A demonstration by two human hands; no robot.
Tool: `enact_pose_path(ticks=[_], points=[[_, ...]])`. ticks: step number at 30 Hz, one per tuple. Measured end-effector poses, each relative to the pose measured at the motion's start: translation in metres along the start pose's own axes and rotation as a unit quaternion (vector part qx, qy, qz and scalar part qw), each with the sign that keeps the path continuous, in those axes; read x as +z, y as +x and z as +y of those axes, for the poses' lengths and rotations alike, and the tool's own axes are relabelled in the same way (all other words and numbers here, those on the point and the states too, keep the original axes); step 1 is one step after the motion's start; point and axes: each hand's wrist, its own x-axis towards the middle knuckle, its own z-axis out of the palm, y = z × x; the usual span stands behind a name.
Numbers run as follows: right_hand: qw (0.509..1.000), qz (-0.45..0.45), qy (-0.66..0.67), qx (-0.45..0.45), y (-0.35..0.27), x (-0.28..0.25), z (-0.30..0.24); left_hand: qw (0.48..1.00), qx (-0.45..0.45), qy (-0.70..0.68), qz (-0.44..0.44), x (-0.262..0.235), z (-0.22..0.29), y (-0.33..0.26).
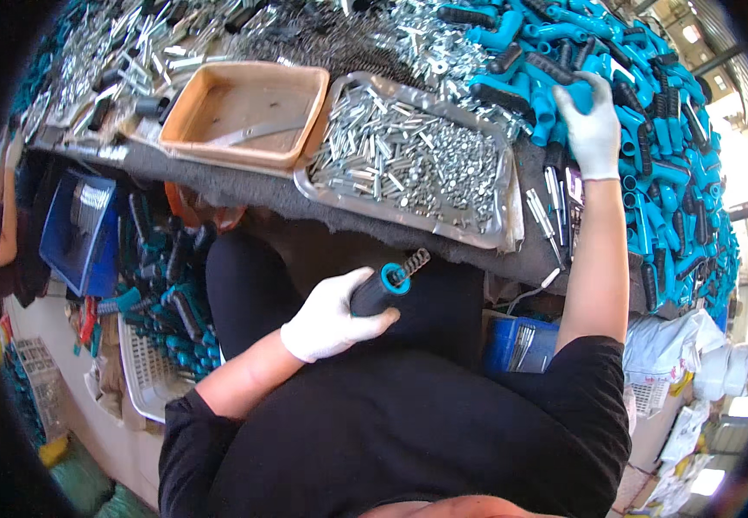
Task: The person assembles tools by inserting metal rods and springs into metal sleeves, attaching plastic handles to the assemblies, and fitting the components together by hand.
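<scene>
My left hand (332, 318), in a white glove, is wrapped round a black grip-like cylinder (372, 298) with a teal ring at its open end. A dark coil spring (415, 262) sticks out of that end, tilted up and to the right. At the far right of the bench my right hand (594, 129), also gloved in white, reaches into a heap of teal and black plastic handles (663, 173). Its thumb and fingers curl round a teal plastic handle (577, 97); part of that piece is hidden by the hand.
A grey metal tray (313, 192) of pins and nuts lies beside an orange plastic tray (186, 142). Behind them are piles of metal parts and springs (331, 43). Screwdrivers (542, 216) lie right. Below left stand a blue bin (56, 226) and white basket (136, 371). Another person's arm (9, 216) shows far left.
</scene>
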Motion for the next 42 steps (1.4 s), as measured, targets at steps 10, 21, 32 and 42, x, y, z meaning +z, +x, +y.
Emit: enact_pose_path(ticks=[10, 21, 32, 42], points=[[0.877, -0.123, 0.448, 0.121, -0.064, -0.039, -0.079, 0.999, 0.01, 0.016, -0.026, -0.001, 0.001, -0.016], [0.837, -0.256, 0.482, -0.028, -0.118, -0.052, -0.15, 0.997, 0.061, 0.045, -0.033, 0.001, 0.0, -0.036], [0.863, -0.369, 0.319, -0.133, -0.125, -0.07, -0.157, 0.992, -0.025, -0.071, -0.1, -0.002, 0.001, -0.044], [0.802, -0.564, 0.093, -0.173, -0.098, -0.093, -0.15, 0.929, 0.155, 0.331, 0.062, -0.012, -0.002, -0.038]])
